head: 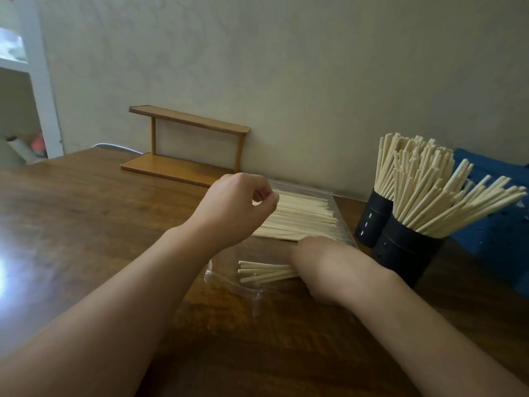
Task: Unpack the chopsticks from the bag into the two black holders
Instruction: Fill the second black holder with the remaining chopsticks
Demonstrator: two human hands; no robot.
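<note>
Two bare forearms of mine reach across the dark wooden desk (86, 213), which lies wide and open to my left. My right hand (317, 265) is curled round a small bundle of pale, slim chopsticks (263, 272) poking out leftward over the crinkled clear bag (229, 282). Farther on, my left hand (237, 204) is loosely curled; whether it pinches anything I cannot tell. Beyond it lies a flat stack of chopsticks (300, 216). Two black holders (403, 253), crammed and bristling, crowd the right, before a blue crate (498, 224). A small wooden shelf (186, 144) stands against the wall.
</note>
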